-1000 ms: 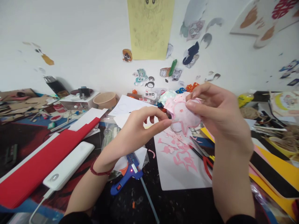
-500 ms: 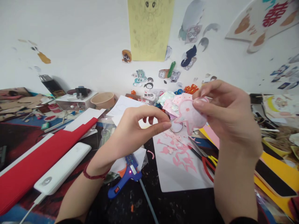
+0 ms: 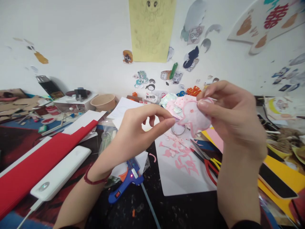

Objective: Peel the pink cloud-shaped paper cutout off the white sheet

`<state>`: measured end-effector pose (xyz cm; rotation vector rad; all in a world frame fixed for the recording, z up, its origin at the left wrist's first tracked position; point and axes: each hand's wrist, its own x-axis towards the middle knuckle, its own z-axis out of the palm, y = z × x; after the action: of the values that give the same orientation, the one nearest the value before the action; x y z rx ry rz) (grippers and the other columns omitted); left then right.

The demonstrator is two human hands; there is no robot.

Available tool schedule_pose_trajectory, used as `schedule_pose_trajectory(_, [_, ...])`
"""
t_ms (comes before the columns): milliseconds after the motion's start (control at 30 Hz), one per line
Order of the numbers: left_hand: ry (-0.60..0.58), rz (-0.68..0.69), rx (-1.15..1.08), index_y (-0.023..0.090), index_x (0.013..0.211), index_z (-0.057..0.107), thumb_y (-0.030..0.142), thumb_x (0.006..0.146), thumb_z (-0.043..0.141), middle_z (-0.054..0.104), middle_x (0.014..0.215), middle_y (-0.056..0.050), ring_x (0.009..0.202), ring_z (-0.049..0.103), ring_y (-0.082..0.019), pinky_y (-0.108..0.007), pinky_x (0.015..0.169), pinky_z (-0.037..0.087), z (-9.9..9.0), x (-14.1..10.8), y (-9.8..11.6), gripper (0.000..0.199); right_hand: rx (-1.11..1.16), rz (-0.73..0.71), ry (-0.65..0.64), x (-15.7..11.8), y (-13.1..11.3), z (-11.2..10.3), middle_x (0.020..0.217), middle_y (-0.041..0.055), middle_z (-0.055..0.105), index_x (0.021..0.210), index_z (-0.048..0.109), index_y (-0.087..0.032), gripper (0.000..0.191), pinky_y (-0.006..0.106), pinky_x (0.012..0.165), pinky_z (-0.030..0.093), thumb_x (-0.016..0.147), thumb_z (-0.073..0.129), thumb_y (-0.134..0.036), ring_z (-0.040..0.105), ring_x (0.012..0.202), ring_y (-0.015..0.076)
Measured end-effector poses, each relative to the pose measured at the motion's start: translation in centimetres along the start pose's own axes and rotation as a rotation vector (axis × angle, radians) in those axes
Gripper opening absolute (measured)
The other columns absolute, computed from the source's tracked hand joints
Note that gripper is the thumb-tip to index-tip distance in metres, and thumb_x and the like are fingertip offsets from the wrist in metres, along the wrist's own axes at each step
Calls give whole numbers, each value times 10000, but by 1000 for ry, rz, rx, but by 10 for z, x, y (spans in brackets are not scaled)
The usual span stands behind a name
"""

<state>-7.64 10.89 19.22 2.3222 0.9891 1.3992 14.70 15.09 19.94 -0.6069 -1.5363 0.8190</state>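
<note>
My right hand [image 3: 228, 111] pinches a pink, translucent, animal-shaped piece [image 3: 195, 117] with a darker pink outline, held up at the right of centre. Left of it, the thumb and forefinger of my left hand [image 3: 140, 127] are pressed together beside the piece's pointed edge. What they hold, if anything, is too small to make out. A thin metal ring [image 3: 178, 134] shows just below these fingertips. Beneath both hands lies a white sheet [image 3: 176, 184] with pink cut scraps [image 3: 187, 162] on it.
A blue glue gun [image 3: 126, 184] with a lit red light lies below my left hand. Red-handled scissors [image 3: 209, 170] rest by the sheet's right edge. At the left are a white power bank [image 3: 62, 171] and a long red strip [image 3: 47, 165]. A round wooden bowl [image 3: 103, 102] stands behind.
The view has shifted slightly. Both hands keep nearly the same pose, and the metal ring below my left fingertips shows more fully.
</note>
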Motion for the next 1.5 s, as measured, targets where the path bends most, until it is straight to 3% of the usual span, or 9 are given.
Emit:
schedule_pose_trajectory(300, [-19, 32, -4, 194, 893, 717, 166, 930, 668, 751, 856, 17, 750, 620, -95, -252, 667, 459, 5, -2, 1, 68, -1, 4, -1, -2, -3, 1, 843, 8, 604, 816, 722, -266, 229, 294, 478, 392, 684, 899, -205, 535, 701, 142])
schedule_pose_trajectory(467, [-3, 31, -13, 196, 856, 698, 170, 936, 653, 739, 831, 19, 726, 602, -96, -258, 649, 451, 9, -3, -1, 96, -21, 9, 14, -2, -4, 4, 846, 10, 609, 808, 725, -282, 219, 292, 475, 409, 686, 899, -232, 542, 700, 145])
schedule_pose_trajectory(700, [-4, 18, 5, 198, 839, 680, 172, 939, 633, 722, 823, 16, 716, 577, -101, -268, 643, 444, 8, -4, -1, 113, 7, -11, 19, -3, -4, 4, 833, 10, 619, 832, 719, -243, 237, 303, 491, 382, 693, 858, -111, 548, 699, 142])
schedule_pose_trajectory(967, [45, -21, -47, 200, 809, 657, 183, 929, 632, 673, 755, 22, 693, 554, -106, -267, 643, 444, -1, -2, -2, 124, 4, -49, 104, 1, -2, -1, 780, 1, 606, 778, 724, -242, 237, 317, 538, 354, 644, 870, -113, 520, 680, 140])
schedule_pose_trajectory(1167, [13, -51, 53, 189, 586, 534, 231, 982, 558, 540, 547, 50, 539, 452, -83, -266, 550, 362, -3, -2, -3, 399, 77, -35, 66, 2, 1, -3, 820, 6, 618, 792, 736, -236, 258, 313, 575, 379, 628, 873, -92, 536, 698, 141])
schedule_pose_trajectory(1333, [-13, 3, -14, 205, 892, 691, 203, 926, 669, 708, 818, 23, 701, 574, -101, -256, 633, 441, -1, -2, 0, 40, 70, -25, 11, 1, 2, -2, 840, 5, 622, 828, 726, -246, 253, 318, 565, 375, 667, 875, -120, 527, 678, 138])
schedule_pose_trajectory(1500, [-39, -9, -103, 196, 879, 704, 275, 1006, 575, 741, 862, 6, 773, 630, -101, -256, 672, 464, 2, -3, 1, 198, 38, -20, 1, -1, 0, 3, 865, 7, 616, 839, 726, -247, 245, 305, 534, 362, 681, 876, -135, 529, 707, 136])
